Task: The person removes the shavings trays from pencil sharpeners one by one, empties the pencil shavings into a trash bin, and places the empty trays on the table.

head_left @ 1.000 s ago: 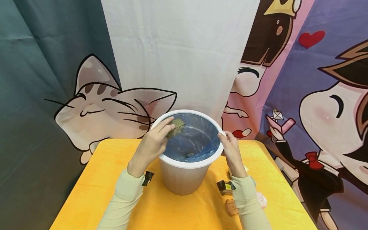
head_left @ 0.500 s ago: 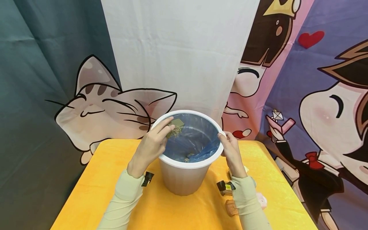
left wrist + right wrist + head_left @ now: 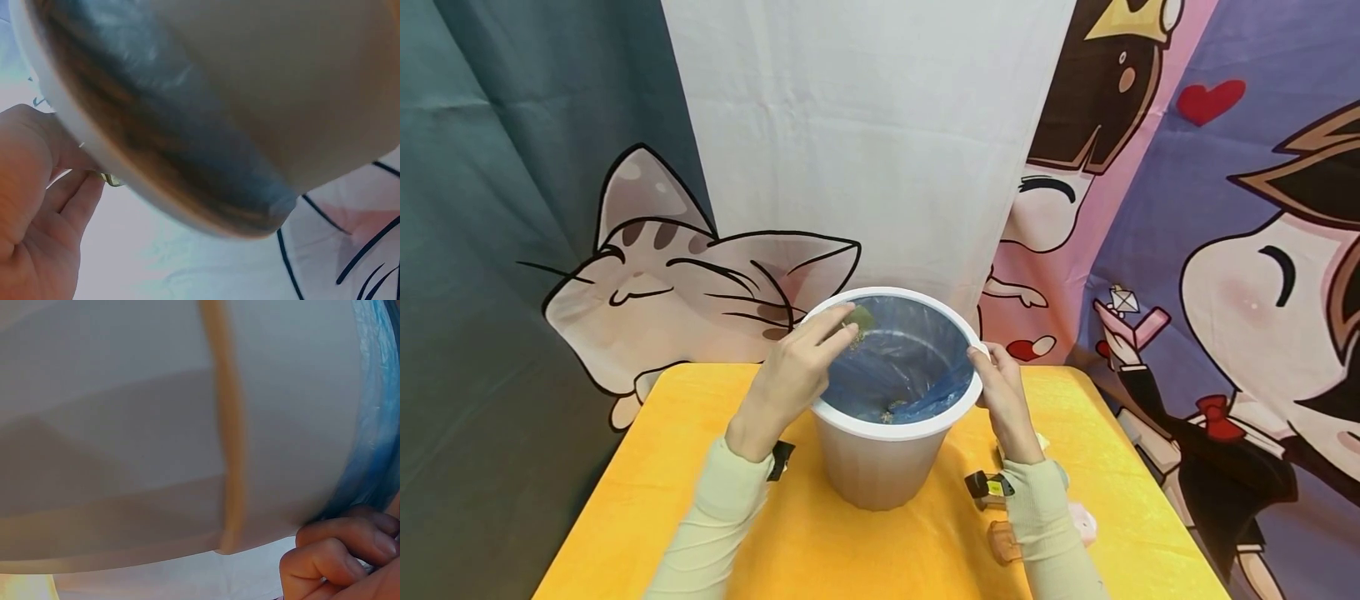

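Note:
My left hand (image 3: pixel 790 379) holds a small, squarish greenish see-through container (image 3: pixel 860 318) tipped over the mouth of a white trash can (image 3: pixel 880 467). Fingers hide most of the container; only an edge of it shows in the left wrist view. Small dried bits cling near its opening, and more bits (image 3: pixel 891 411) lie low on the blue bag (image 3: pixel 917 367) lining the can. On the other side, my right hand (image 3: pixel 1003 396) grips the white rim (image 3: pixel 887 432), thumb over the top. In the right wrist view its curled fingers (image 3: pixel 325 562) sit under the rim beside the blue liner.
The can stands on a yellow cloth-covered table (image 3: pixel 685 475). Near my right forearm lie an orange-brown see-through container (image 3: pixel 1002 542) and a pink object (image 3: pixel 1082 523), partly hidden by the sleeve. Behind the table hangs a cartoon-printed curtain (image 3: pixel 865 150).
Dried bits have fallen from the container onto the liner. My left hand has tipped the container further and drawn it slightly left, so less of it shows. The right hand stays on the rim.

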The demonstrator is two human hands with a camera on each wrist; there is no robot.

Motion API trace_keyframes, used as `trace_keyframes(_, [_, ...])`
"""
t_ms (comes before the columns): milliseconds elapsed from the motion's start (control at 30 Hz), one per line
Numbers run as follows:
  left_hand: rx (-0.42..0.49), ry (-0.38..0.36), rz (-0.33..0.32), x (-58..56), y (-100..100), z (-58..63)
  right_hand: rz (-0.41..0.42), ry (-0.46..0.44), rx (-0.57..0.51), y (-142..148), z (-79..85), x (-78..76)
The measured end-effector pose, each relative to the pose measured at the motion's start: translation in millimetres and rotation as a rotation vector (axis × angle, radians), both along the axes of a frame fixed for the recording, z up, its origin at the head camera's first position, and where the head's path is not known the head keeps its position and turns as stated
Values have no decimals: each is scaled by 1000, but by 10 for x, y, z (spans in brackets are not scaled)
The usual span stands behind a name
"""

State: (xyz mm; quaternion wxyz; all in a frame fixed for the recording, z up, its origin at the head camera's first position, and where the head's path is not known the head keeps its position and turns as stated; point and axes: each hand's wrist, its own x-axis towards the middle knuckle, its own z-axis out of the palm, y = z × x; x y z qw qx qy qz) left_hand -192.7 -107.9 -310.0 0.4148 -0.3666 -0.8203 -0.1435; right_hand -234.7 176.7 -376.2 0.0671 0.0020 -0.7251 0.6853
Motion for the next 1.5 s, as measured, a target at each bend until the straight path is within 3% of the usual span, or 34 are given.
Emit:
trace_keyframes(200, [-49, -16, 31, 30, -15, 68, 2, 3, -2, 1, 1, -1])
trace_keyframes(500, [-83, -39, 49, 29, -18, 70, 0, 8, -3, -3, -1, -3])
trace_keyframes(867, [-205, 10, 87, 23, 64, 157, -9, -7, -3, 9, -7, -9])
trace_keyframes(1067, [-256, 39, 116, 1, 97, 153, 6, 5, -10, 2, -9, -6])
trace_keyframes(1500, [-259, 1, 123, -24, 59, 86, 12, -2, -6, 6, -8, -2])
